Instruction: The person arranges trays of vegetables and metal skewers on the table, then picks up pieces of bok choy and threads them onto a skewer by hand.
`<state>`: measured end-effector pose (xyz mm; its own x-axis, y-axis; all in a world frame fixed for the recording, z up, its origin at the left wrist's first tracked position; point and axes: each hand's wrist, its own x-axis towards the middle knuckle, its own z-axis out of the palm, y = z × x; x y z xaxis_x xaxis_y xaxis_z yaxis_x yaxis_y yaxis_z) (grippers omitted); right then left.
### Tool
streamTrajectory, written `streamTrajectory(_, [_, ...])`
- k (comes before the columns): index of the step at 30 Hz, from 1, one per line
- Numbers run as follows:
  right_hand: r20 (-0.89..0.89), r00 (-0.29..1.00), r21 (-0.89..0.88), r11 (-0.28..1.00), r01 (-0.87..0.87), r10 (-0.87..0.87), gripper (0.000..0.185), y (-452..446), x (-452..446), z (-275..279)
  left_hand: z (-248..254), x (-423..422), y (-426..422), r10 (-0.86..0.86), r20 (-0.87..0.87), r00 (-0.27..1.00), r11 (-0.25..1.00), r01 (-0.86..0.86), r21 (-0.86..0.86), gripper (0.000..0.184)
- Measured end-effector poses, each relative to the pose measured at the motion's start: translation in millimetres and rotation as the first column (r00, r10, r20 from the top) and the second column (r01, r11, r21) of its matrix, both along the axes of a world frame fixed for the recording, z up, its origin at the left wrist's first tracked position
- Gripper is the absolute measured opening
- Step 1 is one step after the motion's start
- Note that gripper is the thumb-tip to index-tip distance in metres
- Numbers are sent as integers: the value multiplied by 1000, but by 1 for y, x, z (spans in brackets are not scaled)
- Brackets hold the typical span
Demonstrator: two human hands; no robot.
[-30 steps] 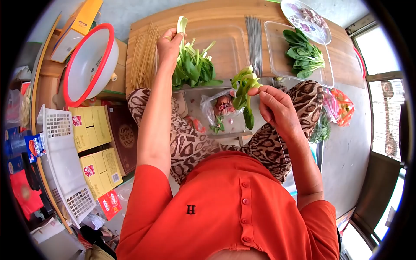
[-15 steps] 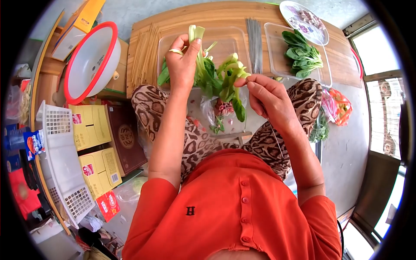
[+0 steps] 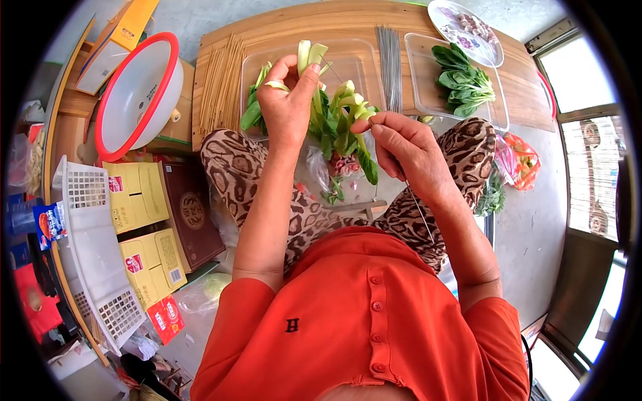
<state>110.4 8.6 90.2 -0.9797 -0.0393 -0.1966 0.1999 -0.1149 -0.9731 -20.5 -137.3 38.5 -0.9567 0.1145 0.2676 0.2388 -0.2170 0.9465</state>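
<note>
My left hand [image 3: 289,93] is closed on pale stalks of leafy greens [image 3: 311,56], held above a clear plastic tray [image 3: 361,48]. My right hand [image 3: 408,148] pinches a thin metal skewer [image 3: 420,217], whose rear end runs down past the wrist. Several leafy greens [image 3: 344,120] are bunched on the skewer between my hands, leaves hanging down. Its thin front end points up towards the stalks in my left hand. More greens [image 3: 252,110] lie at the tray's left side.
Bamboo skewers [image 3: 224,83] and metal skewers [image 3: 389,67] lie on the wooden table [image 3: 301,20]. At right are a second tray of greens [image 3: 461,83] and a patterned plate [image 3: 458,30] with meat pieces. A red-rimmed basin [image 3: 137,93] and yellow boxes [image 3: 139,194] stand left.
My left hand has moved slightly right with its stalks. My right hand has shifted slightly left, and the skewer's front end now shows beside the left hand's stalks.
</note>
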Motion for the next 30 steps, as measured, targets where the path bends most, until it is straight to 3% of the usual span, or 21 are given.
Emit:
streamTrajectory(17, [5,1000,14,1000,16,-16,27,-3,2,-5,-5,0,-2,32,-58,998,999,-34,-42,12])
streamTrajectory(20, [3,1000,-4,1000,17,-16,27,-4,2,-6,-7,1,-2,90,-104,991,989,-101,-111,12])
streamTrajectory(22, [-2,1000,-20,1000,19,-19,26,-6,3,-6,-14,-2,-3,162,-263,951,963,-211,-170,12])
streamTrajectory(26, [13,1000,-34,999,12,-12,26,-6,4,-3,-13,2,-3,145,-220,965,978,-174,-119,13])
streamTrajectory(30, [-16,999,-70,997,32,-33,26,-5,-1,-1,-9,11,1,64,-367,928,967,-149,-207,13])
